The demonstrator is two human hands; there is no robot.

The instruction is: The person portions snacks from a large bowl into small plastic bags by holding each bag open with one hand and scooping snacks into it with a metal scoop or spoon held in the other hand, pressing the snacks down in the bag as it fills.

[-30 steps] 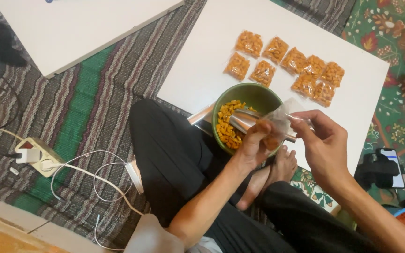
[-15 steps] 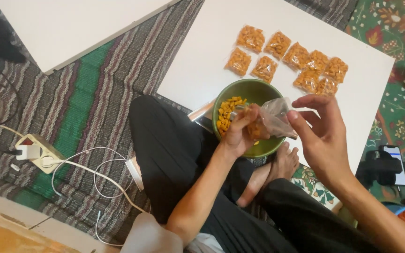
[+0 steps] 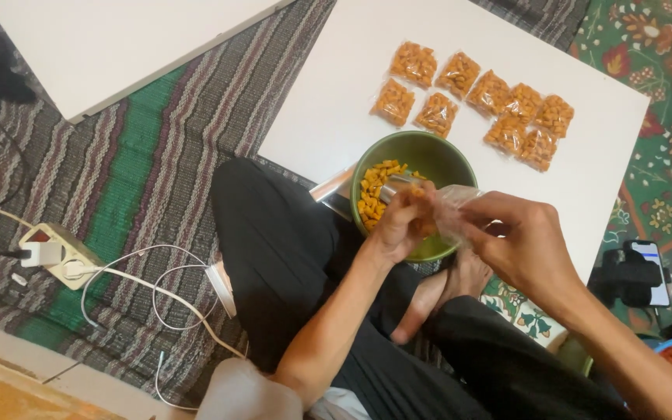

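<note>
snack packets (image 3: 482,99) — nine filled and laid in rows on the white board (image 3: 336,117) — mark what we judge done, while our left hand (image 3: 402,225) pinches a metal scoop and our right hand (image 3: 519,245) grips a clear bag (image 3: 454,211) over the green bowl (image 3: 421,149), snacks left inside.

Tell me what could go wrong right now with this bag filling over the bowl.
The small clear bag is pinched between the left hand and right hand; orange snack pieces could miss its mouth. The green bowl sits by the knee and might tip.
</note>
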